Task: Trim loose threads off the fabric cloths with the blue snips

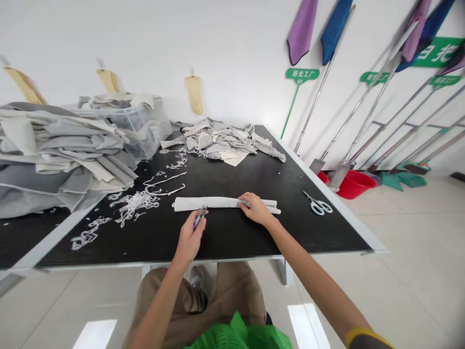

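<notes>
My left hand (191, 236) is closed round a small pair of thread snips (200, 217), whose tips point up and away from me. A long, narrow white piece of cloth (203, 203) lies across the black table, just beyond the snips. My right hand (256, 208) rests on its right part, with the fingers bent over and gripping the fabric. A bit of grey shows under those fingers. At its right end the cloth parts into two strips.
Scissors (317, 203) lie at the table's right. White thread scraps (136, 206) are scattered left. Behind them is a heap of grey-white cloth pieces (218, 138). A tall cloth stack (54, 155) and a clear plastic bin (134, 126) stand at the left.
</notes>
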Available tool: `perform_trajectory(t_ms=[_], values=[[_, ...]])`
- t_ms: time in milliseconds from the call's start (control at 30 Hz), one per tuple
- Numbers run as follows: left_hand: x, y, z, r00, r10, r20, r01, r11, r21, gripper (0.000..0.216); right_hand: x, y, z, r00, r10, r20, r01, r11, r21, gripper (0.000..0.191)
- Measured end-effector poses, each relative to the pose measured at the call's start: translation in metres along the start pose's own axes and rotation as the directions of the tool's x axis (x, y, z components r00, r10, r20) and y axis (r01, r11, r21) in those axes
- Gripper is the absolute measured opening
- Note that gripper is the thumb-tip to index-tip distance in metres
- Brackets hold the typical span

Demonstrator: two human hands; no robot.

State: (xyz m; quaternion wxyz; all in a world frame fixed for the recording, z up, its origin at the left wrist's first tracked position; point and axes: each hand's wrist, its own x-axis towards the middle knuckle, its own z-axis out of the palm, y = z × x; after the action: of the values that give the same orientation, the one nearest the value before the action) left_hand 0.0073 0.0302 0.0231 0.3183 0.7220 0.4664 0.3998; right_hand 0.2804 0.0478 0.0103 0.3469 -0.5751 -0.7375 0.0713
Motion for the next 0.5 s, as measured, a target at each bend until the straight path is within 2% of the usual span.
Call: perform_trajectory(t_ms=[67, 133, 233, 333, 500], values=[[0.012, 0.013, -0.002, 0.999, 0.022, -0.035, -0.021, 0.999, 0.037, 0.039, 0.001, 0.001, -0.003, 1.0, -0.001, -0.004, 0.001, 1.0, 0.021, 0.017], [0.029, 0.026, -0.001, 0.995, 0.092, -0.023, -0.087, 0.98, 0.178, 0.041, 0.004, 0.003, -0.004, 1.0, 0.004, -0.011, -0.003, 0.999, 0.04, 0.021], [0.061, 0.037, 0.012, 0.972, 0.189, 0.138, -0.23, 0.879, 0.418, 0.043, 0.005, 0.006, -0.005, 1.0, 0.002, -0.01, -0.001, 0.997, 0.077, 0.019], [0.087, 0.033, 0.032, 0.943, 0.184, 0.277, -0.301, 0.825, 0.478, 0.043, 0.005, 0.01, -0.006, 1.0, 0.013, -0.026, -0.01, 0.993, 0.116, 0.023], [0.095, 0.012, 0.051, 0.92, 0.17, 0.352, -0.349, 0.761, 0.547, 0.037, 0.002, 0.02, -0.015, 0.999, 0.04, -0.025, -0.036, 0.988, 0.148, 0.029]])
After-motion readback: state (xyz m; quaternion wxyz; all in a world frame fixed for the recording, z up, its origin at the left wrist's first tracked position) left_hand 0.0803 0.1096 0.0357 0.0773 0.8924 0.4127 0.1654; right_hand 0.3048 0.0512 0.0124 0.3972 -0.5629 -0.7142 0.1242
